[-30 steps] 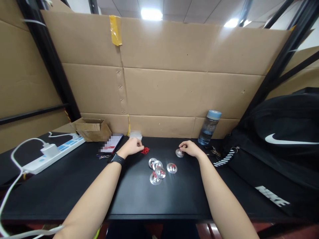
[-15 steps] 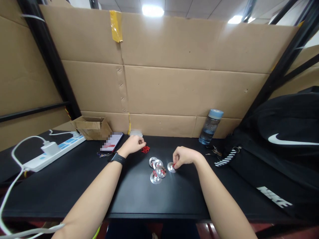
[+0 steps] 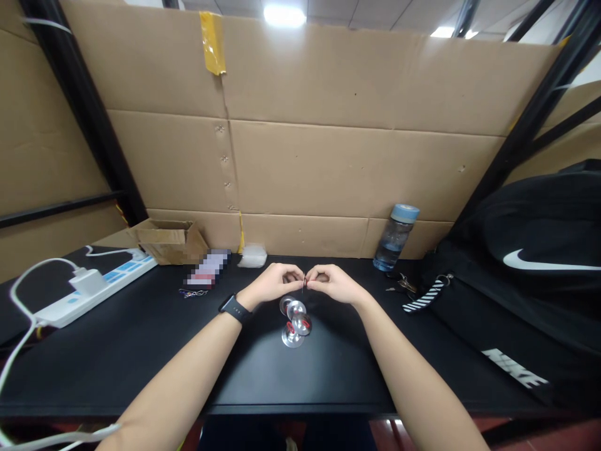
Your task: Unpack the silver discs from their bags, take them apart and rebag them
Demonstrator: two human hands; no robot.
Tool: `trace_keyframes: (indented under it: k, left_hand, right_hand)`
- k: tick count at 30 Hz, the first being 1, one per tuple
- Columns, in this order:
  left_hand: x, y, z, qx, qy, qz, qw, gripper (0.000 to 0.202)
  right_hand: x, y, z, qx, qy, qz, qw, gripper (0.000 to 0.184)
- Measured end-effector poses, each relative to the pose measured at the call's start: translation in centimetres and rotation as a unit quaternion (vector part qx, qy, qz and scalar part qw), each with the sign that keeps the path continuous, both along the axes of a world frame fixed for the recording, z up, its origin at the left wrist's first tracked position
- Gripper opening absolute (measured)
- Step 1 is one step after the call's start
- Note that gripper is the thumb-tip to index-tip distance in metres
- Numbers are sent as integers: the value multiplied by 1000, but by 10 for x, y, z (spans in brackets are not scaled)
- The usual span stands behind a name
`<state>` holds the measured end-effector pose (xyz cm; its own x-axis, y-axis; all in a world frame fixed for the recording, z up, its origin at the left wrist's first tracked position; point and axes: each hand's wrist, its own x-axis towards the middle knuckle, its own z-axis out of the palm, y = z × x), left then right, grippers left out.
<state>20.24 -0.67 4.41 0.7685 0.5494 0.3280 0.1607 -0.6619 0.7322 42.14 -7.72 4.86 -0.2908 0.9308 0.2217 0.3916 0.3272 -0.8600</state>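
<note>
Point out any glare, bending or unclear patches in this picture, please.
In the head view, the ceiling light burns out to white; in the same head view, the metal discs catch bright highlights and the black table has a soft sheen; the side posts lean outward, perhaps from a wide lens; the phone is hidden behind blocky squares.

I get shiny silver discs [image 3: 299, 327], red showing on some of them, against a plain black worktop [image 3: 300, 379]. The watch [image 3: 233, 307] reads black to me. The cardboard wall [image 3: 300, 175] comes through tan, its tape [image 3: 213, 45] yellow. I see a white power strip [image 3: 55, 312] with blue patches, a light-blue bottle lid [image 3: 404, 213], a black bag [image 3: 554, 219] marked in white, and a strap [image 3: 425, 297] in slanted black-and-white stripes.
</note>
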Motion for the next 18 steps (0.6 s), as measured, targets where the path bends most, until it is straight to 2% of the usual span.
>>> trace_keyframes:
  k: [5, 10, 14, 18]
  left_hand:
    - [3, 4, -6, -67, -56, 23, 996, 26]
    - [5, 3, -6, -65, -82, 34, 994, 22]
    - [3, 3, -3, -39, -72, 47, 996, 19]
    - [-14, 14, 5, 46, -15, 113, 992, 12]
  right_hand:
    - [-14, 1, -6, -21, 108, -9, 994, 34]
    - [-21, -1, -7, -24, 173, -6, 985, 43]
    - [-23, -1, -7, -10, 145, -17, 989, 46]
    - [-11, 2, -5, 36, 39, -58, 997, 42]
